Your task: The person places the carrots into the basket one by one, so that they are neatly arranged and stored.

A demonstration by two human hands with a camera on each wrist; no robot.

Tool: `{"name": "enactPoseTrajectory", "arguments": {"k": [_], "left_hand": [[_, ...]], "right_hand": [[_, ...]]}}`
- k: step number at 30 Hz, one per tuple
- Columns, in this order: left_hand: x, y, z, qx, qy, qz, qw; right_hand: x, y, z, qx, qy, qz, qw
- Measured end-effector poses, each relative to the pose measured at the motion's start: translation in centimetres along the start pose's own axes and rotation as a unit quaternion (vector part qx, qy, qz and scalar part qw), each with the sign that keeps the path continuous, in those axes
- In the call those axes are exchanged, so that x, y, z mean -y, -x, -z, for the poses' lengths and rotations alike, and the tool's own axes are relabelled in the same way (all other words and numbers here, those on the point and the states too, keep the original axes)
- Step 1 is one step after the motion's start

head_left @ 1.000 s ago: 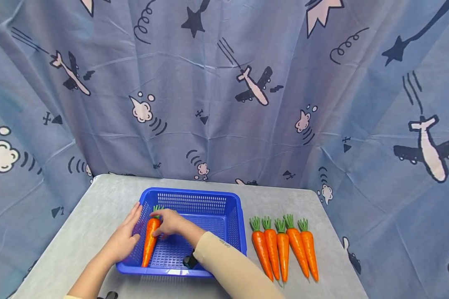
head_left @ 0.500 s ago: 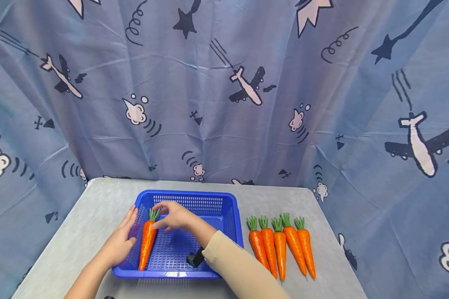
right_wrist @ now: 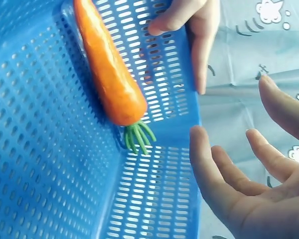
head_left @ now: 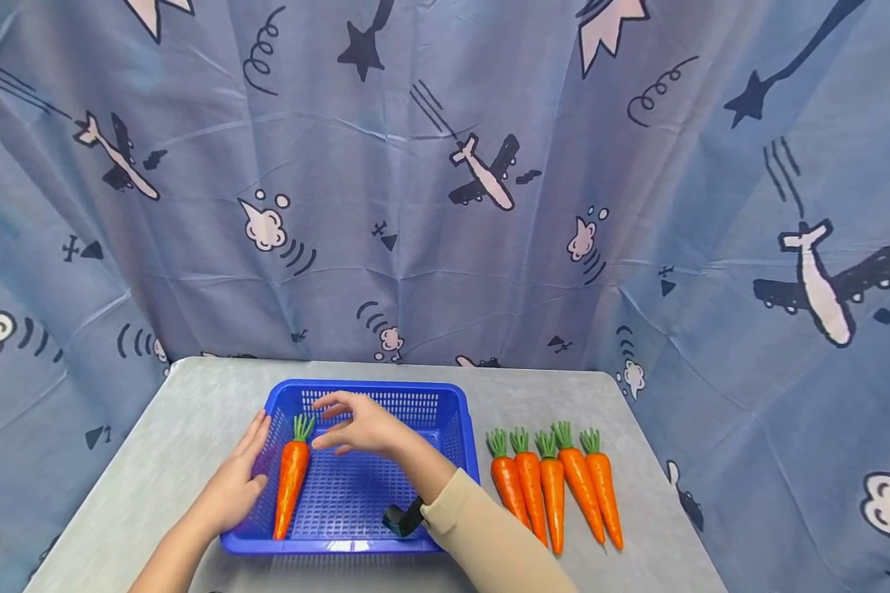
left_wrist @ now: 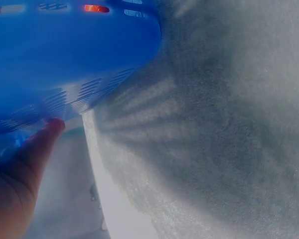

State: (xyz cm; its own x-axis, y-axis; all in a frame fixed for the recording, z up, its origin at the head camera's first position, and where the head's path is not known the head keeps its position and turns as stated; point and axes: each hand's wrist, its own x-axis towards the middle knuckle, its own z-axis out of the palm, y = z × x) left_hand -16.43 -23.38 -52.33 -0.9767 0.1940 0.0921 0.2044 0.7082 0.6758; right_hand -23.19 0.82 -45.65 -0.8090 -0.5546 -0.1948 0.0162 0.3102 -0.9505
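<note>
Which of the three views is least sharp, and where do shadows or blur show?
Left wrist view: softest, blue basket blurred, streaked shadows across the grey table. Right wrist view: carrot crisp, near fingers slightly soft. Head view: evenly lit and sharp.

Carrot (right_wrist: 109,74) in basket (right_wrist: 40,164), probably untouched
</note>
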Motion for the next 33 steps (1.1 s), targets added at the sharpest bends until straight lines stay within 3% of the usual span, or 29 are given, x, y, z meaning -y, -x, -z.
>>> {"name": "enactPoseTrajectory", "arguments": {"k": [22, 33], "left_hand": [[0.1, 0.0, -0.1, -0.015, 0.008, -0.019, 0.9997], [-0.1, 0.2, 0.0, -0.004, 0.013, -0.005, 0.9999]], "right_hand": [[-1.4, 5.9, 3.5, -0.051, 0.015, 0.039, 0.998], [-2.6, 8.3, 6.0, -0.079, 0.013, 0.049, 0.996]]}}
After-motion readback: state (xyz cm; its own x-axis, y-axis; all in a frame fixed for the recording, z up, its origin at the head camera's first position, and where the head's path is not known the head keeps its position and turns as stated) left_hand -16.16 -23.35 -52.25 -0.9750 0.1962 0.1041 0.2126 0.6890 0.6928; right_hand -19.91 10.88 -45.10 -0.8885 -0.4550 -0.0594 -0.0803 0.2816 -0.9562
